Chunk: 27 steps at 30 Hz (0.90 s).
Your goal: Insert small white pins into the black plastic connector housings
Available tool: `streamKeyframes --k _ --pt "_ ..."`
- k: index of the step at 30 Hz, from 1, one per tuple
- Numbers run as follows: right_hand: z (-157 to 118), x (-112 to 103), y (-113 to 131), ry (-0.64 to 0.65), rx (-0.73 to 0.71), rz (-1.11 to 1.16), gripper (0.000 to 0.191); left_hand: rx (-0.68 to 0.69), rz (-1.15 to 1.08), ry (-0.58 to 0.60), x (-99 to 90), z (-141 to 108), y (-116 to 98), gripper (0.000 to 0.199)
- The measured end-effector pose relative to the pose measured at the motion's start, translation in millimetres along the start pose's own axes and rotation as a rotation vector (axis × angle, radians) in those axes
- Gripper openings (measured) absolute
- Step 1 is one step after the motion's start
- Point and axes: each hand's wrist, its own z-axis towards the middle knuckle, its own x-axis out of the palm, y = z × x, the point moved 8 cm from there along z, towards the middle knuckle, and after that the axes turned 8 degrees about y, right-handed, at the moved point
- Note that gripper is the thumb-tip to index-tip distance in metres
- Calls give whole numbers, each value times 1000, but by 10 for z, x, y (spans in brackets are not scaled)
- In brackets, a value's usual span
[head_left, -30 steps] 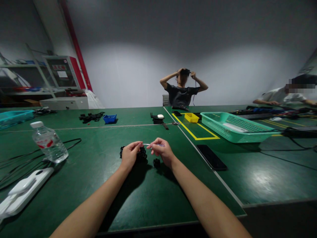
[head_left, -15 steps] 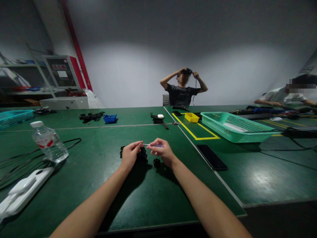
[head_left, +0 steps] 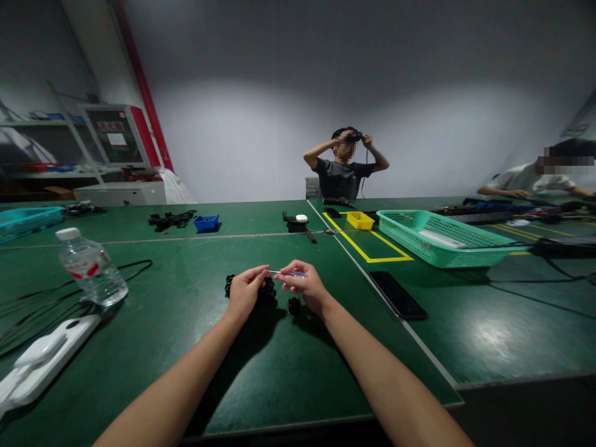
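My right hand (head_left: 305,287) grips a small screwdriver (head_left: 288,273) by its purple handle, the thin metal shaft pointing left. My left hand (head_left: 244,290) pinches the shaft's tip between thumb and forefinger. Both hands hover just above the green table (head_left: 195,347). Under and behind the left hand lies a cluster of small black parts (head_left: 266,290). One separate black part (head_left: 294,305) sits on the table below the right hand.
A water bottle (head_left: 90,267), black cables and a white device (head_left: 41,360) lie at the left. A black phone (head_left: 397,294) lies right of my hands. Farther back are a teal basket (head_left: 442,239), yellow bin (head_left: 360,220), blue bin (head_left: 206,223). Two other people sit across the table.
My hands have stayed almost still on the screwdriver. The person opposite has lowered the arms slightly, bringing the headgear down from the top of the head to the front of the face.
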Motion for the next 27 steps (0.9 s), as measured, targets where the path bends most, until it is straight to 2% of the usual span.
streamKeyframes --k 9,17,27 --pt "61 -42 -19 -29 -44 69 37 18 -4 29 52 -16 -72 39" --pt "55 -236 -13 -185 -52 198 45 75 55 77 125 -56 -140 37" --pt "33 -342 18 -283 -103 267 48 261 404 253 329 -160 -282 30"
